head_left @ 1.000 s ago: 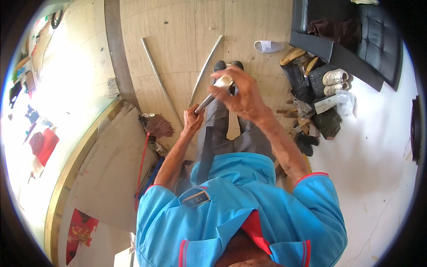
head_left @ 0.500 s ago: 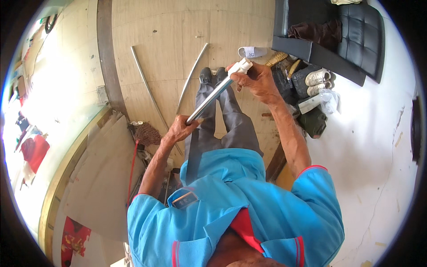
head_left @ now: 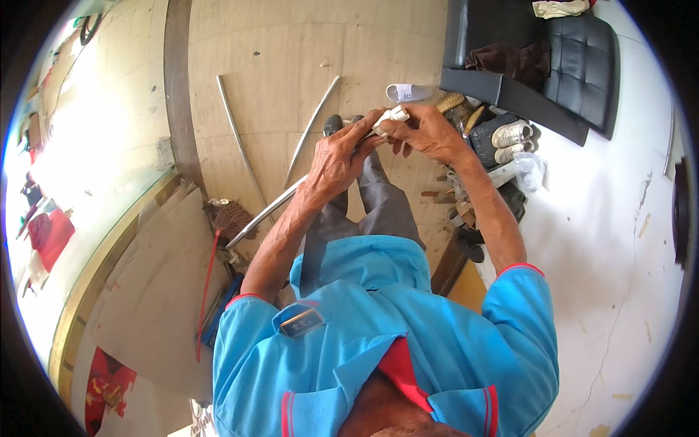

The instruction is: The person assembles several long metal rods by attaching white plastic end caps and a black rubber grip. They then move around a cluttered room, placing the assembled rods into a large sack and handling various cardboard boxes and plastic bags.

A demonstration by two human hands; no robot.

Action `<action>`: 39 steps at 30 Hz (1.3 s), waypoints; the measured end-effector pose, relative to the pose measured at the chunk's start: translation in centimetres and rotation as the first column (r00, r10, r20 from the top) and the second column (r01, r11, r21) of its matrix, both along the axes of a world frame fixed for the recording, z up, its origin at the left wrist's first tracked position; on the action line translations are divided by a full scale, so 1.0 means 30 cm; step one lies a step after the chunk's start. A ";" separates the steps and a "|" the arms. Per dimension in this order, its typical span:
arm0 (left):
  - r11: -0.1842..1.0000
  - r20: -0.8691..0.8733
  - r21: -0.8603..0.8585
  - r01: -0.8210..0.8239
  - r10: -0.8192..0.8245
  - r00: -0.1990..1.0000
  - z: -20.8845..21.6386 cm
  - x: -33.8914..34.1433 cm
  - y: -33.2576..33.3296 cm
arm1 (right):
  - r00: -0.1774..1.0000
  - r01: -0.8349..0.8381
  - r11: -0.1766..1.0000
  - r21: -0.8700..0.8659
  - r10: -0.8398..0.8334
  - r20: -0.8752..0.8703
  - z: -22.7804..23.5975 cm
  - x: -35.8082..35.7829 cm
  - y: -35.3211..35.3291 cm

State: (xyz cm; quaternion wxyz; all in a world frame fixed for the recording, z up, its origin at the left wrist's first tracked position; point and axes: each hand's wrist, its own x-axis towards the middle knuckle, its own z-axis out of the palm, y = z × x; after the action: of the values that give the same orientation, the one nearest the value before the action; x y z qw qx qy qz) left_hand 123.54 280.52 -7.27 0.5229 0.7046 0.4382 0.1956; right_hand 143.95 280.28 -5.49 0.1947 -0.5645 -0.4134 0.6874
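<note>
both hands are meeting at the white fitting (head_left: 394, 115) on a metal tube (head_left: 266, 211), upper middle of the frame.
the left hand (head_left: 336, 159) is no longer holding low down; it is now wrapping round the tube right beside the fitting, so the work seems to be centring on that end. the right hand (head_left: 433, 137) is keeping a narrow grip, pinching the fitting between thumb and fingers. the tube is slanting toward the left of the frame, its free end showing by the mop head (head_left: 234, 217). from where i'm standing, the left hand and forearm are covering the tube's upper stretch, and i can't tell whether the left fingers are touching the fitting.
</note>
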 end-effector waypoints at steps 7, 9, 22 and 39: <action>0.966 -0.164 0.219 0.139 -0.104 0.981 0.040 -0.014 -0.014 | 0.964 -0.205 0.973 -0.102 0.219 0.151 0.034 0.071 0.004; 0.957 -0.209 0.230 0.176 -0.128 0.969 0.057 -0.013 -0.016 | 0.917 -0.234 0.971 -0.046 0.236 0.322 0.033 0.048 0.002; 0.995 -0.096 -0.067 0.074 -0.080 0.992 0.110 0.042 0.007 | 0.955 0.154 0.932 0.328 -0.225 0.192 -0.063 0.039 -0.066; 0.997 -0.233 -0.073 0.031 -0.048 0.971 0.054 0.044 -0.025 | 0.983 0.071 0.994 -0.084 -0.055 0.177 -0.055 -0.035 -0.022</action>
State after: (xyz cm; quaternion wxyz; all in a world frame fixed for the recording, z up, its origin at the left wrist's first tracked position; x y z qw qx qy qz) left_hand 124.85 279.78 -5.66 0.4951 0.7129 0.4893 0.0851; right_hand 142.89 279.61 -7.14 0.1538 -0.6437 -0.3796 0.6465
